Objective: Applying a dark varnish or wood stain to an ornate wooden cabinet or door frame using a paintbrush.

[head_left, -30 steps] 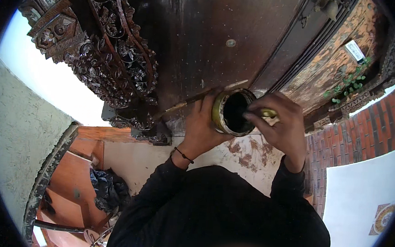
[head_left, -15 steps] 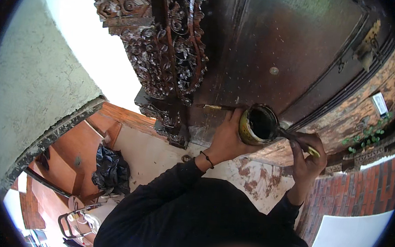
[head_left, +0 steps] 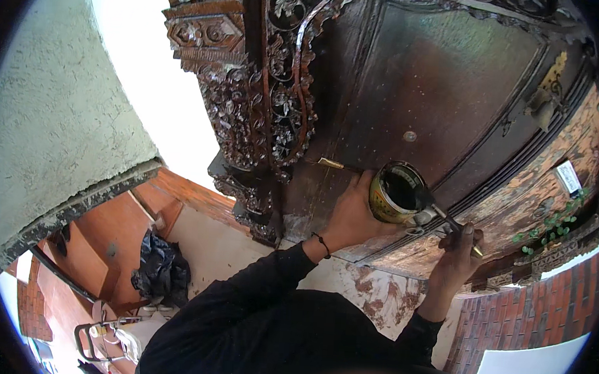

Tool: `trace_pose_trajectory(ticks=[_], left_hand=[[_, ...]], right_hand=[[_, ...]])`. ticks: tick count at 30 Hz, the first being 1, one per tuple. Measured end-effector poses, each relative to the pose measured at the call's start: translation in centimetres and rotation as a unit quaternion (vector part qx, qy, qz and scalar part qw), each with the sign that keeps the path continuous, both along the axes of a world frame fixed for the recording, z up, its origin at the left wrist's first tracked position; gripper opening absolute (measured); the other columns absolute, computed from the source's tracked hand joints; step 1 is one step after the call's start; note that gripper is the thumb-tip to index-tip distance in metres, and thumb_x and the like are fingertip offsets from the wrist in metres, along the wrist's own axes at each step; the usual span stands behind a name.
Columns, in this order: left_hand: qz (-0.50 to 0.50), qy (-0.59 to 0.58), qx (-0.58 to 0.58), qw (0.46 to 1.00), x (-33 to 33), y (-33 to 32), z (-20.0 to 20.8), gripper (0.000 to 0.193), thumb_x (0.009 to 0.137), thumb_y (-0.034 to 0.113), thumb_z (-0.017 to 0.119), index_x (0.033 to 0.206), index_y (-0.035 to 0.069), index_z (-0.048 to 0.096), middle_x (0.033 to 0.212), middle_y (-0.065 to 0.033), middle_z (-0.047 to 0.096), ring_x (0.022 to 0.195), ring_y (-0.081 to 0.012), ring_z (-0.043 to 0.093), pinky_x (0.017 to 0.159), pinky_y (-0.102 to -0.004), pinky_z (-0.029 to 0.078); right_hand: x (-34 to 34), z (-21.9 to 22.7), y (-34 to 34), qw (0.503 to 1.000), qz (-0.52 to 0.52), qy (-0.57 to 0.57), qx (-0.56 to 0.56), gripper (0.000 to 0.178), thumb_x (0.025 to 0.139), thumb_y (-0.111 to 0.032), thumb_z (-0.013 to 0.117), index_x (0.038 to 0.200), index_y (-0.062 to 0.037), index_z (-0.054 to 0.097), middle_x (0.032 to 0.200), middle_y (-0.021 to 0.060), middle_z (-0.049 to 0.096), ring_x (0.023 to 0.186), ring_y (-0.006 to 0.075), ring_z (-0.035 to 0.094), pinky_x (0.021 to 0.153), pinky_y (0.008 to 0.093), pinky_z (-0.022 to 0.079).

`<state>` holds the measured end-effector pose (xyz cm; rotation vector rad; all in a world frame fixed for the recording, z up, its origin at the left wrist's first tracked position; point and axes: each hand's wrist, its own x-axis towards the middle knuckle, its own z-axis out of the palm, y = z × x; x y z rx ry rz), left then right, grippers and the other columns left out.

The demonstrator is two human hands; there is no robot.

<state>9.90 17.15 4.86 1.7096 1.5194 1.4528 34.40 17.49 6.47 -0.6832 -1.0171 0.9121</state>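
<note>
My left hand [head_left: 352, 216] is wrapped round an open can [head_left: 383, 204] with a yellow-green side and dark liquid inside. A thin paintbrush [head_left: 331, 163] with a metal ferrule sticks out leftward from beside the same hand, most of its handle hidden. Pinched in the fingers of my right hand [head_left: 455, 264] is a second paintbrush [head_left: 448, 218], its dark end at the right side of the can's rim. Whether its bristles touch the liquid is hard to see. Just beyond the can stands a dark brown wooden panel [head_left: 429, 78], speckled with pale spots.
Glossy carved woodwork [head_left: 239, 115] rises left of the can. Worn, stripped wood [head_left: 517, 224] runs along the right, with a green plant [head_left: 557, 220] beside it. A black plastic bag [head_left: 162, 268] lies at lower left. Reddish-brown stains [head_left: 383, 295] mark the pale floor.
The view has shifted a little. My right hand has moved down and slightly left, and its brush slants more steeply at the can's rim. My left hand still holds the can.
</note>
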Motion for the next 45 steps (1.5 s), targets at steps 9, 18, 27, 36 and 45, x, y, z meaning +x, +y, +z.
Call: trace_pose_trajectory(ticks=[9,18,27,36,45], left_hand=[[0.002,0.0,0.096,0.995,0.8,4.3,6.9,0.101,0.062,0.041,0.104,0.135,-0.009,0.054,0.127,-0.031,0.064,0.122,-0.0459,0.066,0.103,-0.0495,0.055],[-0.076,-0.056,0.184,0.978,2.8,7.5,14.3,0.088,0.062,0.041,0.103,0.126,-0.004,0.062,0.125,-0.0256,0.068,0.119,-0.0417,0.068,0.103,-0.0469,0.055],[-0.126,-0.091,0.189,0.97,3.1,9.8,18.5,0.092,0.061,0.043,0.104,0.128,-0.003,0.06,0.123,-0.0227,0.072,0.117,-0.0382,0.071,0.102,-0.0457,0.056],[-0.153,-0.112,0.193,0.963,3.2,10.4,19.3,0.097,0.061,0.044,0.103,0.131,-0.004,0.056,0.125,-0.0226,0.072,0.118,-0.0374,0.072,0.103,-0.0441,0.056],[-0.152,-0.104,0.193,0.964,2.9,9.6,19.4,0.089,0.063,0.036,0.104,0.13,-0.001,0.06,0.123,-0.0166,0.074,0.114,-0.0295,0.073,0.102,-0.0412,0.057]], right_hand=[[-1.8,6.0,4.3,0.954,0.106,0.276,-0.057,0.023,0.109,-0.03,0.073,0.117,-0.0086,0.073,0.104,0.0043,0.077,0.088,0.0136,0.071,0.078,0.0283,0.059],[-0.3,19.9,6.0,0.947,0.045,0.198,0.247,0.022,0.11,-0.018,0.071,0.124,-0.001,0.069,0.113,0.0132,0.078,0.103,0.0214,0.079,0.09,0.0314,0.067],[-0.5,30.8,5.7,0.88,-0.084,0.004,0.467,0.02,0.107,-0.006,0.072,0.122,0.0046,0.063,0.109,0.0174,0.077,0.099,0.0266,0.08,0.089,0.036,0.068],[-1.4,33.8,4.8,0.746,-0.216,-0.331,0.535,0.011,0.101,-0.002,0.08,0.107,0.0015,0.071,0.103,0.0069,0.077,0.092,0.0113,0.072,0.082,0.0265,0.057],[-1.5,36.3,3.7,0.577,-0.242,-0.531,0.572,0.014,0.092,0.004,0.079,0.102,0.0022,0.07,0.102,0.0136,0.073,0.097,0.0279,0.073,0.087,0.0354,0.057]])
